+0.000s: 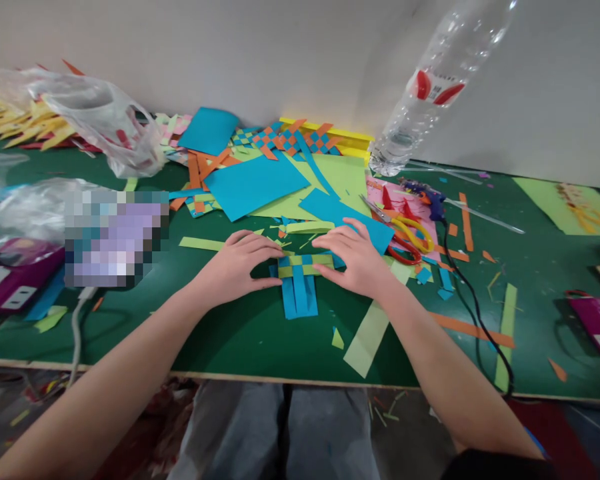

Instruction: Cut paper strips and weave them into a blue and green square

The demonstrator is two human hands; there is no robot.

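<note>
— Now, at a green surface [220, 343], a person's left hand [245, 267] and right hand [353, 260] flank a woven paper piece [299, 287] of blue and light-green strips.

— How do the hands stand, from where you are?

— Both curved, thumbs apart from the fingers. The left touches the piece's left end; the right thumb rests on its green band at the other. How firmly they press, I cannot tell.

— And the piece itself?

— Lying between them, straight ahead of the person's lap, blue tails pointing toward its owner's knees.

— What surrounds it?

— Just beyond, a loose light-green strip [310, 228] among thin offcuts; farther back, a large blue sheet [257, 183] and orange-and-blue checkered weaves [297, 139]. Right of the hands, yellow-handled scissors [414, 233] lie near a blue glue gun [433, 201]. Behind them, a clear bottle [415, 107] stands upright near the wall [230, 53].
</note>
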